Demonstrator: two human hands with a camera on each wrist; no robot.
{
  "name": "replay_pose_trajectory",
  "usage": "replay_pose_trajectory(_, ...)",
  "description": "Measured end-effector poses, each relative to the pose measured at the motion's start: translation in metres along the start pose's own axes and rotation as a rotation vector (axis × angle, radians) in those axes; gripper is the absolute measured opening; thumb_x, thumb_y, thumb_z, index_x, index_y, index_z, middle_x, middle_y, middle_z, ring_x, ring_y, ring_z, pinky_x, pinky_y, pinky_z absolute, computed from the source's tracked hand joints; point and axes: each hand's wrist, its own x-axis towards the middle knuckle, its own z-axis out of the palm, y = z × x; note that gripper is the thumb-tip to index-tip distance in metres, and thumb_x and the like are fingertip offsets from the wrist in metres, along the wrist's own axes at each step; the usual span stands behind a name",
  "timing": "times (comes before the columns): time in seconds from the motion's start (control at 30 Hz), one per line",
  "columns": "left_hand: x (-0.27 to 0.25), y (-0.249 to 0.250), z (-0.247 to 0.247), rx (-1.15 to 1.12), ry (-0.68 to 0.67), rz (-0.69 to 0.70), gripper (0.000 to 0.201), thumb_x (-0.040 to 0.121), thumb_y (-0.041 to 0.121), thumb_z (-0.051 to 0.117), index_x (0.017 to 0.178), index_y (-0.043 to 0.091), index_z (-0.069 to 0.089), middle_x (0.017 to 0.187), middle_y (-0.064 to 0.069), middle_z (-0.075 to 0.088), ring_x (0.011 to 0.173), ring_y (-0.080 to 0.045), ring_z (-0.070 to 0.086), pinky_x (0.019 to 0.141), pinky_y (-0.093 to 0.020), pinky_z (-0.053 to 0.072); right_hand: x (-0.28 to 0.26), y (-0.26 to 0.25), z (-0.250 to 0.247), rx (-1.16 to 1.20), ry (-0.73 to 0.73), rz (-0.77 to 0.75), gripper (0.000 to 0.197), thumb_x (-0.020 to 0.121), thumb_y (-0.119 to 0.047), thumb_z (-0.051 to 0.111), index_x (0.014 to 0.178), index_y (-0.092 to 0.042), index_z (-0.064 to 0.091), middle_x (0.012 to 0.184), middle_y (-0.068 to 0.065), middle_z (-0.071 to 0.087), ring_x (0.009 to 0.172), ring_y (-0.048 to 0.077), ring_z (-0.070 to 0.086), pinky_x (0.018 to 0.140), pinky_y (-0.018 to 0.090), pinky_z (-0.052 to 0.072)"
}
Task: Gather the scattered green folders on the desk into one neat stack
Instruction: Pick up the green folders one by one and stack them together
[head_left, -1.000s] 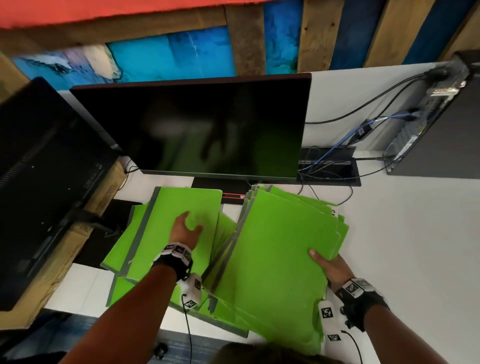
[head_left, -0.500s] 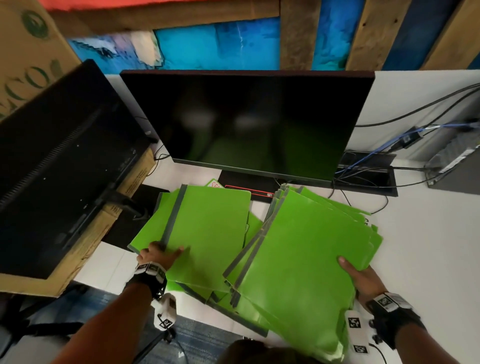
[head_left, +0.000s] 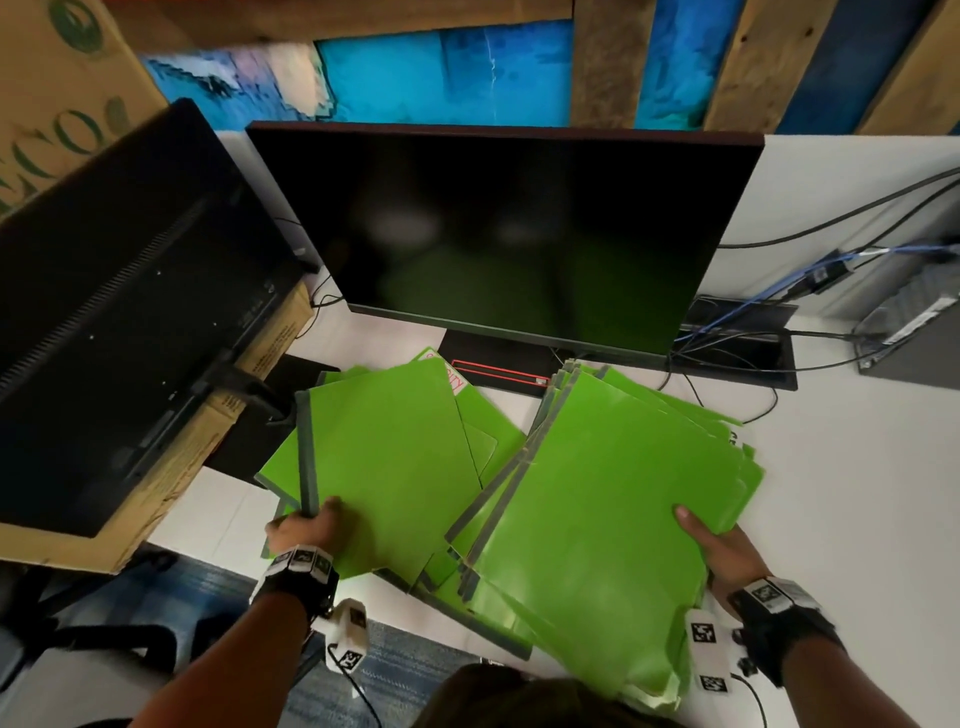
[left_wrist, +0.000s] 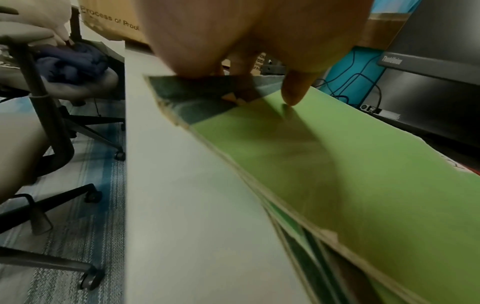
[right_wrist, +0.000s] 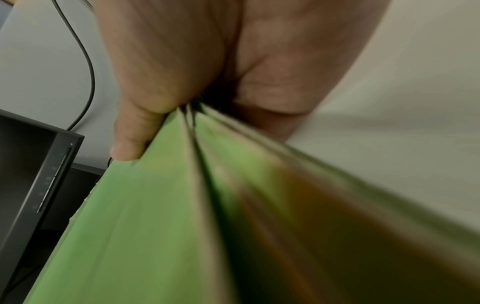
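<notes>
White desk (head_left: 857, 493) under a dark monitor (head_left: 498, 234); left hand (head_left: 306, 530) and right hand (head_left: 722, 551) each grip green folders (head_left: 597, 493).

Both forearms are bare. Each wrist wears a black strap (head_left: 295, 578) with square black-and-white markers. White marker-tagged camera blocks (head_left: 707, 650) with thin cables hang beneath.

Green folders (head_left: 597, 499) are seen as smooth card with a slight sheen, spines edged in dull grey tape. A glossy black monitor (head_left: 498, 234), matt white desk (head_left: 857, 493) and rough brown cardboard box (head_left: 171, 467) are noted.
</notes>
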Motion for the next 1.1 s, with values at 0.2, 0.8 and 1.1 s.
replay_pose_trajectory(0.2,0.020,0.006,-0.011,-0.350,-0.061,-0.101,0.075,0.066,0.051,0.079,0.115,-0.001,0.056,0.103,-0.021,0.065,0.089,-0.036,0.063,0.082,-0.043,0.051,-0.003,-0.003,0.001,-0.031,-0.022,-0.028,0.104,0.033,-0.063,0.085,0.123,-0.019,0.056,0.106,0.005,0.067,0.096,0.023,0.064,0.085,0.038,0.048)
replay_pose_trajectory(0.8,-0.004,0.059,-0.078,-0.199,0.146,0.330,0.041,0.076,0.027,0.076,0.109,0.009,0.060,0.107,-0.017,0.066,0.097,-0.033,0.062,0.085,-0.039,0.049,-0.003,-0.001,0.001,0.027,-0.035,-0.032,0.099,0.043,-0.056,0.086,0.127,-0.014,0.055,0.115,0.011,0.065,0.101,0.027,0.063,0.090,0.042,0.046)
replay_pose_trajectory(1.1,0.004,0.065,-0.156,-0.208,0.251,0.408,0.037,0.081,0.030,0.063,0.114,0.015,0.061,0.113,-0.017,0.067,0.104,-0.036,0.062,0.094,-0.045,0.049,-0.003,0.000,-0.002,0.002,-0.059,-0.060,0.112,0.026,-0.066,0.085,0.123,-0.019,0.057,0.103,0.002,0.068,0.096,0.022,0.064,0.086,0.038,0.047)
